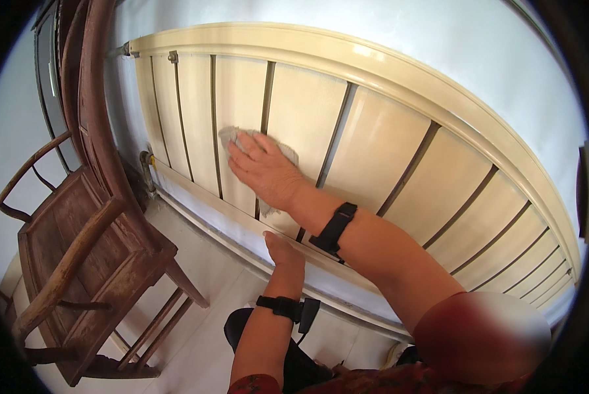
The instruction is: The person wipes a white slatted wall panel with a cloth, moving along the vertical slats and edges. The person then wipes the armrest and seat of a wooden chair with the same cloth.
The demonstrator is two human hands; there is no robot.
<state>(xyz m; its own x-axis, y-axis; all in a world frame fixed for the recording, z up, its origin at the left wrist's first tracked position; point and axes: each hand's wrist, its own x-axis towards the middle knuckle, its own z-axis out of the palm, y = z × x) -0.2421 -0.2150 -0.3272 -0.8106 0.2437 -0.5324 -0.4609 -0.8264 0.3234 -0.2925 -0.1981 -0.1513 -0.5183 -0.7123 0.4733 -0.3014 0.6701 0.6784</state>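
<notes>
My right hand (265, 170) presses a greyish cloth (287, 152) flat against the front of a cream panel radiator (307, 113). Edges of the cloth stick out above the fingers and below the palm. Lower down, my left hand (284, 248) is at the radiator's bottom rail (235, 212), with the thumb pointing up. Its other fingers are hidden, so whether they grip the rail is unclear. Dark gaps divide the radiator front into upright slats.
A worn wooden armchair (78, 231) stands close on the left, beside a tall reddish wooden piece (95, 98). A pipe with a yellow-handled valve (147, 162) joins the radiator's lower left. Another pipe (201, 219) runs along the wall's foot above the pale tiled floor (196, 335).
</notes>
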